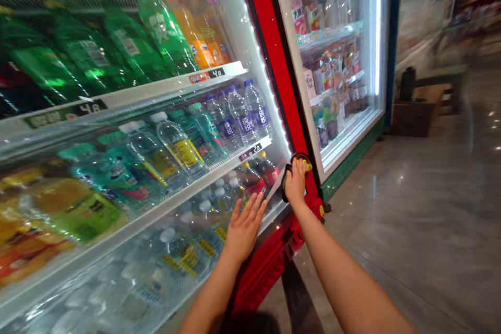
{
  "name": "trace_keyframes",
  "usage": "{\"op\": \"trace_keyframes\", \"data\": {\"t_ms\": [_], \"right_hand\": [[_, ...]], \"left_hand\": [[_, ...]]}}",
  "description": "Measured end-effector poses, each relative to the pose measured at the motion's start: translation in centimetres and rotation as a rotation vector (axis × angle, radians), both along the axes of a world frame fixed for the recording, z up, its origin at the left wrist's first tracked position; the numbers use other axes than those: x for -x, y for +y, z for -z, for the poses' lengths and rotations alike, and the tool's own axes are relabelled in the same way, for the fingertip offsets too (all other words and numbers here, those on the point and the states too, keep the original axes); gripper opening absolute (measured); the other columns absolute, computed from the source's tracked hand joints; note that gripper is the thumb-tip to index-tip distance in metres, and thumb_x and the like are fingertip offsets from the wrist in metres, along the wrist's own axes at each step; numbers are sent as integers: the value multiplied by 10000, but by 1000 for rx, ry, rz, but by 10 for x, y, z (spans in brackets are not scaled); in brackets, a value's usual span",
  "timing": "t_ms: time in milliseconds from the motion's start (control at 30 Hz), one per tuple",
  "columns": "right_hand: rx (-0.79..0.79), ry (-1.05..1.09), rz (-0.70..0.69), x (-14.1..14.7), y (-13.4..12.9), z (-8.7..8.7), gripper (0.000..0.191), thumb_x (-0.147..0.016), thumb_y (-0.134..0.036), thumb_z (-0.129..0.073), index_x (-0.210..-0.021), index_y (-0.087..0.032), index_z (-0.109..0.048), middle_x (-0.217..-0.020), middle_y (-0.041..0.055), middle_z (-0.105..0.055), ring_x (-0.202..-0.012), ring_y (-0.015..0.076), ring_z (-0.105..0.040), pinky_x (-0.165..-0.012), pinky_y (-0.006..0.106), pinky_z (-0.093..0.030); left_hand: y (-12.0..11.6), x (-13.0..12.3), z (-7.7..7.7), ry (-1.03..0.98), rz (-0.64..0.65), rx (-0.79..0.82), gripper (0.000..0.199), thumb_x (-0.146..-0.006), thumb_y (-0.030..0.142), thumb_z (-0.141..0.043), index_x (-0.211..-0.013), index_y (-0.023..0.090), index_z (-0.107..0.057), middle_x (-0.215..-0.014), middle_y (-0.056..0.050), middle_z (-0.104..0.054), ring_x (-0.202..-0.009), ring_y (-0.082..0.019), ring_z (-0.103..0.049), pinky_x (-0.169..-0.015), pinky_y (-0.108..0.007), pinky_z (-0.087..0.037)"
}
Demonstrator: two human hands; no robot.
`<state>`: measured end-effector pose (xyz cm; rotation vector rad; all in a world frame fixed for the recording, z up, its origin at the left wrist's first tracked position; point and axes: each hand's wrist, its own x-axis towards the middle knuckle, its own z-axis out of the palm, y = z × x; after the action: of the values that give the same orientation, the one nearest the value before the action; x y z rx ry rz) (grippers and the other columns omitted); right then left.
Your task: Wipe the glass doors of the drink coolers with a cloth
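Note:
My left hand (pixel 246 227) lies flat with fingers stretched out, at the lower right of the drinks fridge's glass front (pixel 219 271). Beside the red fridge frame (pixel 270 15), my right hand (pixel 296 182) is closed around a pair of scissors (pixel 287 183). Black loops and some yellow show around its fingers. A pale blade points down and left, close to my left fingertips; blur hides whether it touches the glass. Behind the glass near my hands are dark bottles with red labels (pixel 256 185) and small clear bottles with white caps (pixel 205 204).
Higher shelves hold large green bottles (pixel 160 26), orange bottles (pixel 198 36) and water bottles with purple labels (pixel 245 115). A second lit fridge (pixel 332 62) stands to the right. Beyond it, a cardboard box (pixel 417 115) sits on the shiny grey floor (pixel 410 198).

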<state>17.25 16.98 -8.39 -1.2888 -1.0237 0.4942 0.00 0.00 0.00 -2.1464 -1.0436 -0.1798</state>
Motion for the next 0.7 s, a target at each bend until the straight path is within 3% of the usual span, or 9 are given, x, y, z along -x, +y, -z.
{"op": "trace_keyframes", "data": {"t_ms": [67, 133, 333, 533, 600, 700], "right_hand": [[59, 33, 42, -8, -3, 12, 682, -892, -272, -321, -1515, -3, -388, -1597, 272, -343, -1544, 344, -200, -1214, 644, -171], [74, 41, 58, -15, 0, 14, 686, -893, -259, -312, -1522, 9, -366, -1588, 291, -344, -1540, 362, -200, -1197, 676, -170], [-110, -81, -5, -25, 32, -13, 652, -924, -352, -394, -1553, -181, -395, -1657, 118, -300, -1566, 302, -113, -1230, 589, -201], [51, 18, 63, -32, 20, 19, 695, -932, -387, -344, -1546, -62, -366, -1604, 238, -344, -1531, 352, -221, -1207, 648, -208], [35, -9, 40, -36, 26, 13, 696, -921, -392, -378, -1548, -89, -377, -1610, 213, -347, -1535, 344, -213, -1214, 629, -211], [-88, -128, -20, -40, 41, -10, 695, -919, -414, -431, -1568, -175, -365, -1655, 124, -299, -1561, 302, -139, -1235, 563, -208]], "left_hand": [[0, -1, 3, -3, 1, 6, 607, -910, 112, -467, -1509, 216, -471, -1620, -26, -372, -1534, -186, -289, -1294, -443, 58], [0, -3, 6, -1, 4, 10, 615, -904, 105, -467, -1510, 215, -470, -1620, -27, -371, -1543, -181, -265, -1294, -441, 57], [8, -10, 15, 22, 23, 25, 636, -898, 94, -451, -1525, 203, -444, -1635, -23, -342, -1566, -176, -184, -1295, -452, 47], [13, -15, 21, -17, 4, 22, 627, -912, 114, -457, -1532, 207, -436, -1635, -21, -340, -1571, -171, -162, -1294, -452, 56], [14, -17, 23, -22, -3, 20, 626, -918, 125, -452, -1539, 204, -424, -1636, -25, -336, -1572, -176, -156, -1293, -464, 63], [14, -20, 27, -27, -11, 27, 638, -921, 139, -454, -1553, 202, -397, -1639, -28, -328, -1574, -189, -149, -1291, -483, 68]]}}
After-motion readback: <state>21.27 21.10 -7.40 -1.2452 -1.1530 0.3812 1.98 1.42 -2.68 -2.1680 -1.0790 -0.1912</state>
